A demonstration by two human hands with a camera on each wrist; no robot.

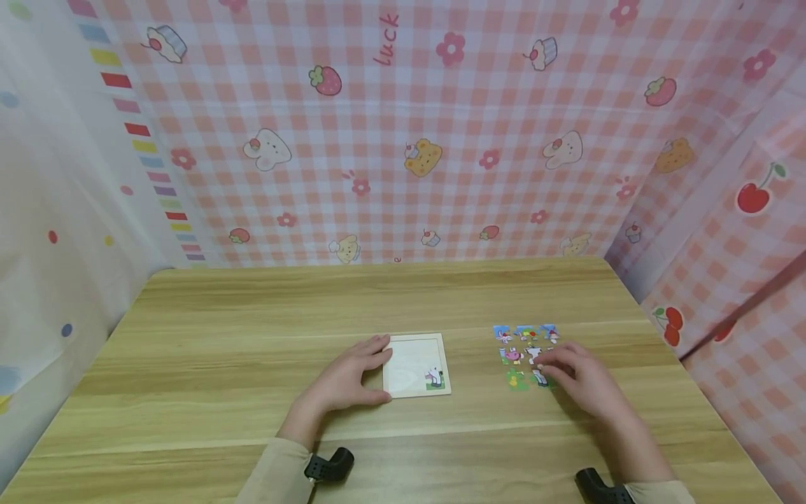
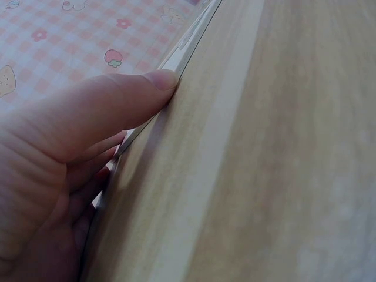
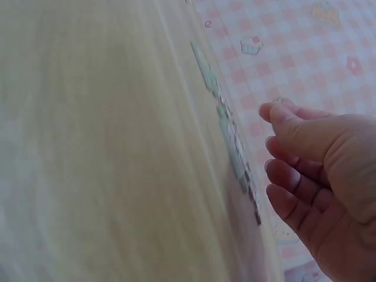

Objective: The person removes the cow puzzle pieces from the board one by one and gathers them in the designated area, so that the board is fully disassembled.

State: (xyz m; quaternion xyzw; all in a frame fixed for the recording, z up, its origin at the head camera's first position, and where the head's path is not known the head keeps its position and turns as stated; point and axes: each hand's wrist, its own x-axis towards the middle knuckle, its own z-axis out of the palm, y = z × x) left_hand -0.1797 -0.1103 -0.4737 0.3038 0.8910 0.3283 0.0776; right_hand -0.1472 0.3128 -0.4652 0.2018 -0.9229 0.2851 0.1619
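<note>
A square wooden puzzle tray (image 1: 412,364) lies on the table with one picture piece (image 1: 434,376) in its lower right corner. My left hand (image 1: 349,371) holds the tray's left side, the thumb (image 2: 141,88) at its near edge and the fingers along its far left. To the right, several colourful jigsaw pieces (image 1: 515,355) are laid out in loose rows. Over their right side hovers my right hand (image 1: 582,378), thumb and index tip close together, the other fingers loosely bent. In the right wrist view, the fingertips (image 3: 276,111) are above the pieces (image 3: 235,147), with no piece visible between them.
The wooden table (image 1: 252,308) carries the tray and the pieces. A pink checked cloth (image 1: 378,196) hangs behind its far edge, with more cloth at both sides. Black wrist mounts (image 1: 330,465) sit on both forearms.
</note>
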